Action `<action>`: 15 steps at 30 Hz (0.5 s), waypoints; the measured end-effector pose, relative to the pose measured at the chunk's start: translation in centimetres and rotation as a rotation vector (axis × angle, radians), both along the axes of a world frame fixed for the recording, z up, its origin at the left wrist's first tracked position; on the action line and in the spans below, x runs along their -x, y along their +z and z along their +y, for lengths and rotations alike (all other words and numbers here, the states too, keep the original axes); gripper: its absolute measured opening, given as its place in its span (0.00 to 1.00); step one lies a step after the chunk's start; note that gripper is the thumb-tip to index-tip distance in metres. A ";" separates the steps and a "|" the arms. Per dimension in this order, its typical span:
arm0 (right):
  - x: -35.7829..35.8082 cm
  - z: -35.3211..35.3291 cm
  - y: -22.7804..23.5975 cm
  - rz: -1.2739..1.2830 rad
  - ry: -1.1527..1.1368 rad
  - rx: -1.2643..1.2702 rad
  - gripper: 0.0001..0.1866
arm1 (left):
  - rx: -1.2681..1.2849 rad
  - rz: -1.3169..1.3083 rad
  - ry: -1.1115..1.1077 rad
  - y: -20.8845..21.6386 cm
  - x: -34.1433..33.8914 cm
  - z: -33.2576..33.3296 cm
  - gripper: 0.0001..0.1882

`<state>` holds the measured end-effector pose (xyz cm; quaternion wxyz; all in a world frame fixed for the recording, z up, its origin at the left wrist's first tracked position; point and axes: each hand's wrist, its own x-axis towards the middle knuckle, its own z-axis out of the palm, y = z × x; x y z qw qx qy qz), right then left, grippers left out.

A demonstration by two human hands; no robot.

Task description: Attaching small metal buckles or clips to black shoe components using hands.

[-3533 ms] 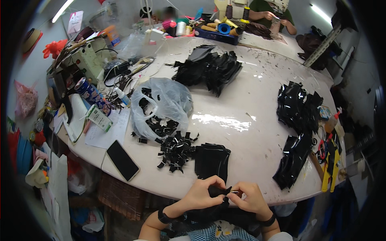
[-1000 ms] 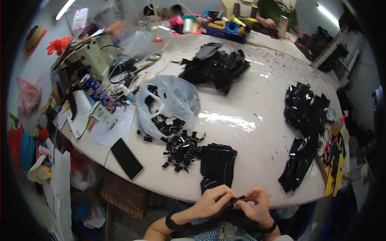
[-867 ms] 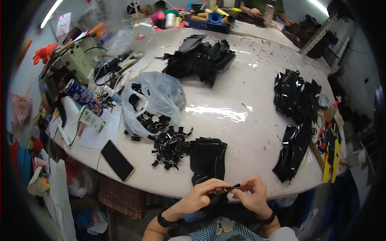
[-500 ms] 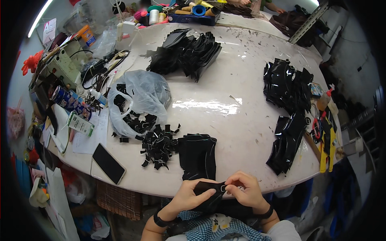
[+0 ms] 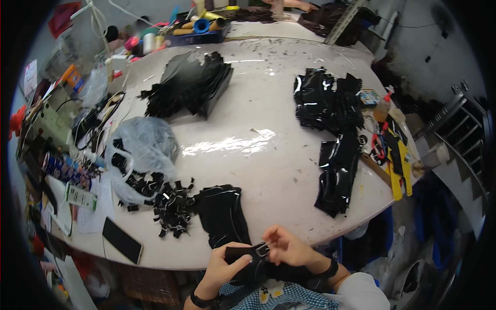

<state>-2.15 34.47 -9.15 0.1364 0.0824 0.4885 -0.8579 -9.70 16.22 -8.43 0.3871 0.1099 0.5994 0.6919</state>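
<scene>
Just off the table's near edge, my left hand point(image 5: 226, 266) is closed on a black shiny leather piece point(image 5: 240, 253), its thumb lying on top. A small silver buckle point(image 5: 262, 250) sits at that piece's right end. My right hand point(image 5: 289, 249) has curled fingers at the buckle's right side, the thumb low against it; its fingertips are partly hidden. More black material hangs below both hands. Just beyond my left hand lies a stack of flat black pieces point(image 5: 219, 212). Beside it is a heap of short black strap bits with metal loops point(image 5: 173, 209).
A translucent plastic bag point(image 5: 150, 137) of strap bits and a phone point(image 5: 122, 240) lie to the left. Black stacks point(image 5: 188, 85) stand at the far left and the right point(image 5: 328, 101). Yellow-handled tools point(image 5: 395, 181) line the right edge; thread spools point(image 5: 201, 26) sit at the back.
The view has shifted, so the table's things sit further left. My right fingers have loosened and lifted a little at the buckle. My left hand keeps its hold on the leather piece.
</scene>
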 end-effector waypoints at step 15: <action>-1.3 16.6 2.0 0.215 -0.978 -0.795 0.17 | -0.202 0.114 -0.150 -0.5 0.6 0.1 0.10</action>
